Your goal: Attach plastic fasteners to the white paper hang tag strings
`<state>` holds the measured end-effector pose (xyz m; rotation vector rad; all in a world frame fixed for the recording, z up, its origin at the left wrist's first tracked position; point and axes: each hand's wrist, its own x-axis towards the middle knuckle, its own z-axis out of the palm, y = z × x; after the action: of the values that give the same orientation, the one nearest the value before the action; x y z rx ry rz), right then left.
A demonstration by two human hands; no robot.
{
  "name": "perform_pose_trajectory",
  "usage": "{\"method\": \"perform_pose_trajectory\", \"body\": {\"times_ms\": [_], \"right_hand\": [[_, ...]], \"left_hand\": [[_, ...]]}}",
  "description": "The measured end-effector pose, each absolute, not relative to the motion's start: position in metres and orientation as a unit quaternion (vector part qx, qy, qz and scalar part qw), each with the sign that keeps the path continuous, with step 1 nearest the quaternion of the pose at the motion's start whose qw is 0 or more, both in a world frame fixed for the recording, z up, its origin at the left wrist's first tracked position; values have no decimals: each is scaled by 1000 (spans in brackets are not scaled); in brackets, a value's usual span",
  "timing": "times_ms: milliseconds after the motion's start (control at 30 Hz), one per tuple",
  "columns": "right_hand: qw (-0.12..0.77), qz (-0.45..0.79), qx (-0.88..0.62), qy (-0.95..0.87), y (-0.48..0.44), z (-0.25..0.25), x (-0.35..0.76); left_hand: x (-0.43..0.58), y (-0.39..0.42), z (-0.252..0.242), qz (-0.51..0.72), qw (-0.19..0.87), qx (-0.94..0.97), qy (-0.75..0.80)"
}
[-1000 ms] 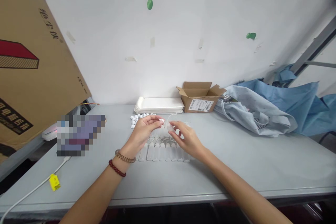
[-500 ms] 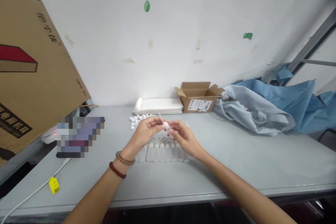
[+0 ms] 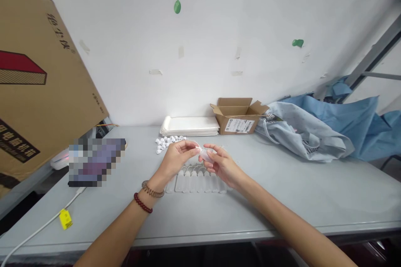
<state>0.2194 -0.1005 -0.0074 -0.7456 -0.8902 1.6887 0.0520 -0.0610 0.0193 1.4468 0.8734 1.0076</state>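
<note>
Both hands meet over the middle of the grey table at a small translucent plastic holder (image 3: 207,153) with a white piece at its left end. My left hand (image 3: 179,155), with two beaded bracelets at the wrist, pinches that white end. My right hand (image 3: 222,164) grips the clear body between thumb and fingers. Below them lies a row of similar frosted holders (image 3: 200,182) with thin pale loops at their tops, partly covered by my hands. Just behind my left hand, several small white pieces (image 3: 166,143) lie in a cluster.
Behind the hands sit a stack of white flat sheets or envelopes (image 3: 192,125) and an open cardboard box (image 3: 239,123). Pale blue fabric (image 3: 307,133) is heaped at the right. A pixelated phone-like object (image 3: 97,162), a tagged white cable (image 3: 46,227) and a large carton (image 3: 40,71) are on the left.
The held holder has turned, and more of its clear body now shows toward my right hand. The thin strip that stuck up above my left fingers is no longer visible.
</note>
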Motion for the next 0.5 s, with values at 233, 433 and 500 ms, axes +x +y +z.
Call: {"method": "perform_pose_trajectory", "body": {"times_ms": [233, 433, 500], "right_hand": [[528, 710, -306, -351, -102, -4, 218], [509, 746, -282, -324, -99, -1, 223], [501, 748, -285, -328, -100, 0, 223]], "left_hand": [[54, -61, 16, 437, 575, 599, 345], [47, -57, 17, 397, 607, 607, 325], [46, -57, 19, 382, 602, 622, 325]]}}
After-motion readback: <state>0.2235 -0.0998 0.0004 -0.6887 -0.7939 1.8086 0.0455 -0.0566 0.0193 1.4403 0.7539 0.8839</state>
